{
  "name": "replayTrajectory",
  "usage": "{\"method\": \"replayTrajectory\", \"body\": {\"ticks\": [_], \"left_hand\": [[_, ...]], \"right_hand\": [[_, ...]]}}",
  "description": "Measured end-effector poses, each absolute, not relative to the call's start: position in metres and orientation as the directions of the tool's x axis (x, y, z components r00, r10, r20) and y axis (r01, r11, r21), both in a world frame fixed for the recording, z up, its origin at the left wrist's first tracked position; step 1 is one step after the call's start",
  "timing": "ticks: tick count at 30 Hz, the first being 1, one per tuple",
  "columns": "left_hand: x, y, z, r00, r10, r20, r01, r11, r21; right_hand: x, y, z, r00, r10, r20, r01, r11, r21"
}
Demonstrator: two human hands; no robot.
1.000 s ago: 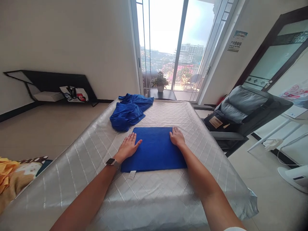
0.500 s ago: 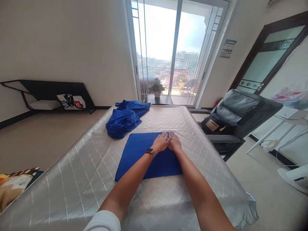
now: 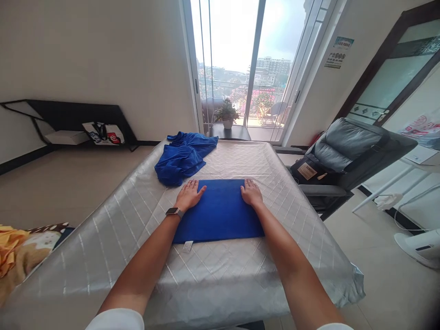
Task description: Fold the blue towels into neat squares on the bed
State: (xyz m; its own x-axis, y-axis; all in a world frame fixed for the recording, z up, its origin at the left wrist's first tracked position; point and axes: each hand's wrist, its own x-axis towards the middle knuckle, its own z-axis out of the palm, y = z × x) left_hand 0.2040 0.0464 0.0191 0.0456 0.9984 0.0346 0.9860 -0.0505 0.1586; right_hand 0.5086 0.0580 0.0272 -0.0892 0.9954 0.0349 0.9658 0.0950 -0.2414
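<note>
Cloth [image 3: 220,213], folded into a flat blue rectangle on the silver-covered bench [image 3: 237,270], strikes me as light, soft and limp, best held by opposite far corners, where left grip [image 3: 189,195] and right grip [image 3: 252,192] rest flat, clasping nothing.

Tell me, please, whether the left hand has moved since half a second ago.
Yes: judged against the potted plant, the left hand has moved left.
</note>
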Motion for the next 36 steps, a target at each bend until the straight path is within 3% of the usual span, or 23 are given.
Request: {"method": "replayTrajectory", "body": {"ticks": [7,13,19,28,32,36], "left_hand": [[0.196,0.043,0.011,0.013,0.996,0.087,0.987,-0.027,0.157],[0.199,0.042,0.016,0.002,0.997,0.077,0.984,-0.016,0.176],[0.198,0.043,0.013,0.002,0.995,0.095,0.984,-0.019,0.175],[0.198,0.04,0.015,0.014,0.993,0.113,0.99,-0.03,0.139],[0.207,0.029,0.029,-0.071,0.963,0.261,0.995,0.049,0.091],[0.257,0.014,0.043,0.088,0.947,0.308,0.989,-0.12,0.088]], "right_hand": [[0.508,0.057,0.028,-0.081,0.996,0.029,0.97,0.085,-0.228],[0.505,0.044,0.039,-0.096,0.972,0.212,0.979,0.131,-0.156],[0.511,0.002,0.042,-0.164,0.983,0.087,0.977,0.174,-0.124],[0.514,-0.028,0.035,-0.127,0.992,-0.016,0.975,0.122,-0.188],[0.512,-0.028,0.036,-0.128,0.992,-0.008,0.972,0.123,-0.2],[0.511,-0.029,0.035,-0.125,0.992,0.0,0.969,0.122,-0.216]]}}
